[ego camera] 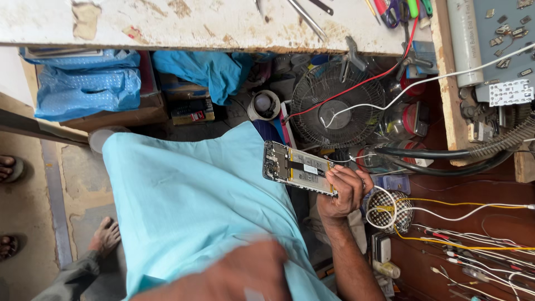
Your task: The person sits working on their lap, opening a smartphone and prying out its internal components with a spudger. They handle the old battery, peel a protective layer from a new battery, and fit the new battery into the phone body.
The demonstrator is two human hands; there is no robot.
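My right hand (344,192) grips the end of an opened smartphone (295,168) with its back cover off, so the circuit board, a flat black cable and the battery show. The phone hangs over my lap, which is covered in light blue cloth (189,200). My left hand (239,274) is a blur at the bottom of the view, close to the camera and above the blue cloth. A small pale thing shows at its lower edge, and the blur hides whether the hand holds it.
A worn white worktop (184,25) with metal tools runs along the top. Below it are a small black fan (334,106), jars, blue bags (83,83), and red and white wires. More wires lie at the right (473,234). A bare foot (106,234) and other people's sandalled feet (6,167) are at the left.
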